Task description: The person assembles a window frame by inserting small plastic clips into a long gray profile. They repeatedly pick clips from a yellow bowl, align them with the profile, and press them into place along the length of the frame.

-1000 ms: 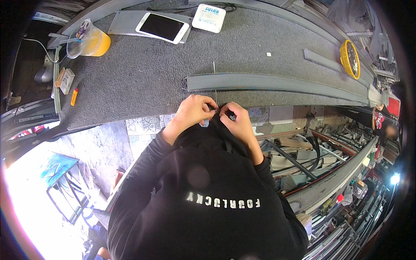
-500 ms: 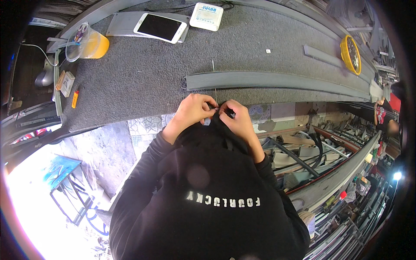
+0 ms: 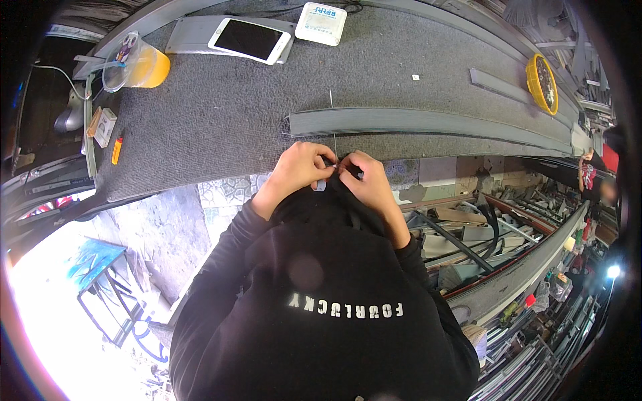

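My left hand [image 3: 297, 167] and my right hand [image 3: 366, 182] meet fingertip to fingertip at the near edge of a grey carpeted bench [image 3: 221, 127]. Between them a thin wire [image 3: 332, 120] stands up and crosses a long grey strip [image 3: 428, 123] lying on the bench. My right fingers pinch the wire's lower end. A small pale piece [image 3: 321, 186] sits under my left thumb. What exactly joins the wire and the piece is hidden by my fingers. My black sleeves fill the lower middle of the view.
At the bench's far side lie a white phone [image 3: 249, 39], a white box [image 3: 322, 22] and a plastic cup of orange drink [image 3: 137, 63]. A yellow bowl [image 3: 543, 83] and a short grey strip [image 3: 501, 83] sit right. An orange lighter [image 3: 117, 148] lies left. Racks of grey profiles [image 3: 508, 267] crowd the right.
Both hands stay pressed together at the same spot on the bench edge. The fingers have shifted slightly, and a dark bit seen at my right fingertips no longer shows.
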### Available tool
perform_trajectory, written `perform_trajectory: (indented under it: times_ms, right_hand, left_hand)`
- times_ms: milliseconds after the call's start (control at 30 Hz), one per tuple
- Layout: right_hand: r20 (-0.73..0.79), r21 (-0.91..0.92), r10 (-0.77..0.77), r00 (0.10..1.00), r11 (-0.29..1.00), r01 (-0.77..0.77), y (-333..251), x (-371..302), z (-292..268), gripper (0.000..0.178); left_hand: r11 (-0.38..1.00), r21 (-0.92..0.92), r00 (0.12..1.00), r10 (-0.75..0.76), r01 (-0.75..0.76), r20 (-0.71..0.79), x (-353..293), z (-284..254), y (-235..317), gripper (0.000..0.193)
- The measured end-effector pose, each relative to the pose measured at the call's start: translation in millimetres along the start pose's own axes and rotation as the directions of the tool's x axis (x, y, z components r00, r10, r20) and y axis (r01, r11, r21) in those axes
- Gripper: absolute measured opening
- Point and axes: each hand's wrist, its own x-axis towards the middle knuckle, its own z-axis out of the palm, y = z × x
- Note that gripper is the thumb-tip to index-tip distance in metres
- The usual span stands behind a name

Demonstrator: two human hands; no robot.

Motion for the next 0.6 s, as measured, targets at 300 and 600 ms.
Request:
perform_trajectory:
  times_ms: [300,600]
  right_hand:
    - [-0.001,0.003,-0.03,1.0,1.0,0.03,2.3,0.1,-0.3,0.012]
    - [-0.026,-0.009,-0.042,0.999,0.999,0.041,0.2,1.2,1.7,0.011]
  left_hand:
    - [1.0,-0.02,1.0,-0.006,0.006,0.006,0.9,0.8,-0.5,0.023]
    - [0.999,-0.04,1.0,-0.009,0.008,-0.014,3.0,4.8,-5.3,0.019]
